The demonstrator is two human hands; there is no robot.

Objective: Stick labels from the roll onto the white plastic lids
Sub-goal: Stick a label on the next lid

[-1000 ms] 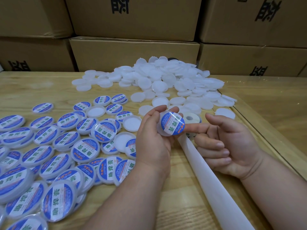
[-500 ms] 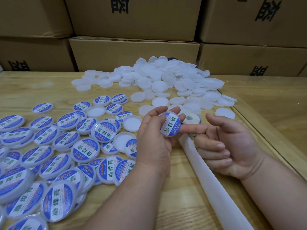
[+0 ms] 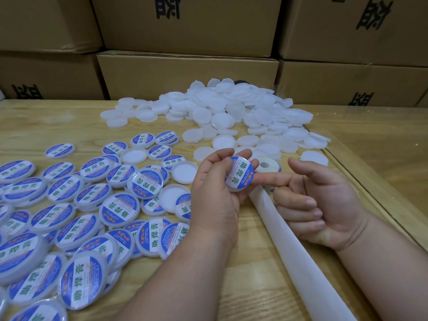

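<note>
Now pressing down a label: left hand point(image 3: 215, 195) pinching a lid point(image 3: 239, 173) by its rim between thumb and fingertips, blue and white label point(image 3: 240, 171) already on its face and turned toward the camera; right hand point(image 3: 324, 205) empty, forefinger stretched out to touch the lid's lower edge, other fingers curled loosely. Probably the last smoothing of this one. Next, likely: dropping it with the finished lids point(image 3: 76, 205) spread to the left of the grip, then reaching past the grip for a bare one and peeling a fresh label. Just right of and below the held lid, a long white strip of backing paper point(image 3: 298, 258) running toward the camera; just behind it, the roll point(image 3: 268, 164), partly hidden by the fingers. Underneath, a pale wooden table point(image 3: 382, 144), glossy on the right. Farther beyond the grip, a heap of plain white lids point(image 3: 231, 110). Farthest back, stacked cardboard boxes point(image 3: 185, 72) with black printed characters, walling off the room.
</note>
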